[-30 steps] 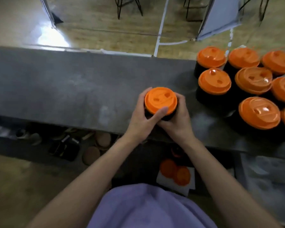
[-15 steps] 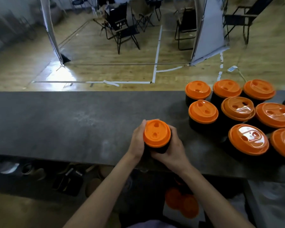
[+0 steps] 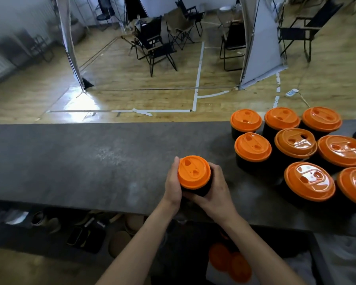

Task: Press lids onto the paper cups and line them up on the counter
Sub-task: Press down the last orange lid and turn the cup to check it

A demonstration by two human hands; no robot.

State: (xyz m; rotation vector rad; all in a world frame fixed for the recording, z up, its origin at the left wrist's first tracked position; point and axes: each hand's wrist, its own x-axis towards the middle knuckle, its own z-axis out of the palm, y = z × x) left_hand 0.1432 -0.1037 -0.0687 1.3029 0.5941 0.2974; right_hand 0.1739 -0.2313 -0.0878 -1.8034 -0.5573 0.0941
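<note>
One long grey desk carries it all: eight lidded cups bunched at its right end, and a ninth cup near the front edge, well apart from them. Both hands enclose that cup, the left hand with its grip curled round the left side up by the rim, the right hand wrapped round the dark wall. The orange lid looks fully seated, so I'd say pressing is about done; next it wants setting in line beside the others.
</note>
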